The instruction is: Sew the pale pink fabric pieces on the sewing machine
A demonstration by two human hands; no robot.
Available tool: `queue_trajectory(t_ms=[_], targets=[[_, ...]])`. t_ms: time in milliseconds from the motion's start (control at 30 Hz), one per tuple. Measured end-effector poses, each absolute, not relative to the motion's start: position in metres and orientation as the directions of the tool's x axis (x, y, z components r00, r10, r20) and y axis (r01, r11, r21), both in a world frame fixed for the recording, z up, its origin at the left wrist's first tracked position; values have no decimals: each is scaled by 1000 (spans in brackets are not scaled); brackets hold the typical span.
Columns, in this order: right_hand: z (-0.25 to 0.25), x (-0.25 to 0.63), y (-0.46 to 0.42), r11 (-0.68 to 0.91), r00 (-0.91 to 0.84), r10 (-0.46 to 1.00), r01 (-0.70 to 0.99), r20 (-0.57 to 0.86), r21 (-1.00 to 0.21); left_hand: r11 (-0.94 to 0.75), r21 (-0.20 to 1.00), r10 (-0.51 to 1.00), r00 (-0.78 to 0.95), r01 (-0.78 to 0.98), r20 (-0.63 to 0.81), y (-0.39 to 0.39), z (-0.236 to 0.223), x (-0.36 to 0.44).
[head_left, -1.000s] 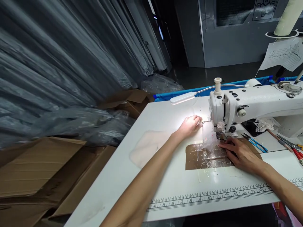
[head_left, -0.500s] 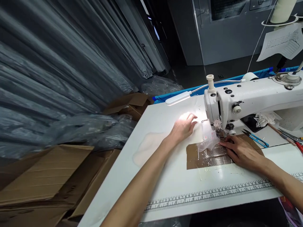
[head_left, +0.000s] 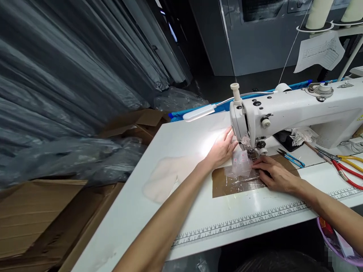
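Observation:
A small piece of sheer, pale pinkish-white fabric [head_left: 241, 163] lies under the needle area of a white sewing machine [head_left: 295, 113]. To its left is my left hand [head_left: 222, 149], fingers stretched out beside the machine head and close to the fabric's left edge. My right hand [head_left: 273, 173] rests just right of the presser foot [head_left: 252, 154], fingertips closed at the fabric's right edge. Beneath the fabric is a brown taped plate [head_left: 219, 185] on the white table [head_left: 198, 196]. The exact contact under the right fingertips is hidden.
Blue thread snips [head_left: 295, 158] and red-handled scissors [head_left: 344, 173] lie right of the right hand. A lamp [head_left: 199, 112] stands behind. A printed ruler [head_left: 246, 224] runs along the front edge. Another pale fabric piece [head_left: 159, 181] lies left; cardboard boxes [head_left: 36, 215] stand beside the table.
The view has shifted right. My left hand has moved closer to the machine head and the fabric's left edge. My right hand stays by the presser foot.

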State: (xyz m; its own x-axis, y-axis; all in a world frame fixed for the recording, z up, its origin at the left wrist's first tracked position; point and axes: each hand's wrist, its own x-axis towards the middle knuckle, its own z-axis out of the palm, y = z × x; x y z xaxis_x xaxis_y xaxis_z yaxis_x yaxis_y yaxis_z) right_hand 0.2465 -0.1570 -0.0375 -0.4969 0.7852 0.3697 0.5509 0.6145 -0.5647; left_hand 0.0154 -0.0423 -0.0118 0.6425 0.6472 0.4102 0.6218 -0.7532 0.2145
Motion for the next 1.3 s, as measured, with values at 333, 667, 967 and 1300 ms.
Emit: queue_trajectory(t_ms=[333,667,967,1300], targets=[[-35,245,-154,558,-330,827,583,456,-590,-857,419,469,791,300,393,-118,-14,11],[-36,245,-154,584,-374,809,595,454,-552,-891,262,451,662,370,599,-115,-27,19],[-30,246,-159,624,-530,779,606,334,-493,-904,295,423,565,308,708,-117,-21,20],[-6,260,-133,441,-532,842,588,87,-677,-935,129,336,705,331,625,-119,-28,24]])
